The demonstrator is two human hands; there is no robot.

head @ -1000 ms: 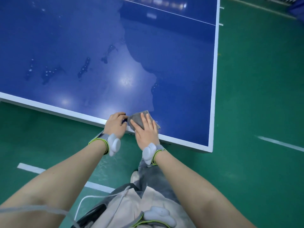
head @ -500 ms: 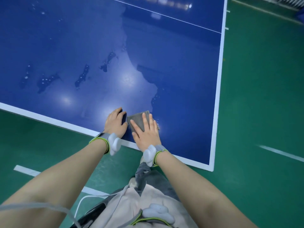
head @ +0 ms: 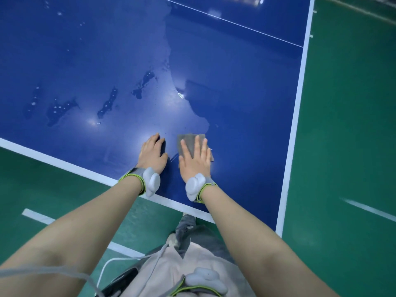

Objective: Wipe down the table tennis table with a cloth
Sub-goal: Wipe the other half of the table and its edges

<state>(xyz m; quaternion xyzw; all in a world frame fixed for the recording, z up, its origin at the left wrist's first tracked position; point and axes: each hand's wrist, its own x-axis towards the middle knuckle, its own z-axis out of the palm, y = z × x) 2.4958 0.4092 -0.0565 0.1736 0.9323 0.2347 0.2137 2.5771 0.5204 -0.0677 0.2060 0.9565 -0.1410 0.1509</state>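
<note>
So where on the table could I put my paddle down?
Free: the dry blue strip between the cloth and the white right edge, and the far corner past the thin white line. Crowded: near the left hand and right hand. Wet patches lie left.

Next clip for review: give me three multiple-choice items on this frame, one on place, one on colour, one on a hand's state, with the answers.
1. Where does the cloth lie?
A. on the floor
B. on the table tennis table
C. over a forearm

2. What colour is the cloth?
A. grey
B. red
C. yellow

3. How is the right hand?
A. clenched in a fist
B. lifted in the air
C. flat on the cloth, fingers straight

Answers: B, it lies on the blue top near the corner; A, grey fabric shows beyond the fingers; C, the palm presses it down, while the left hand rests on the table beside it.
</note>
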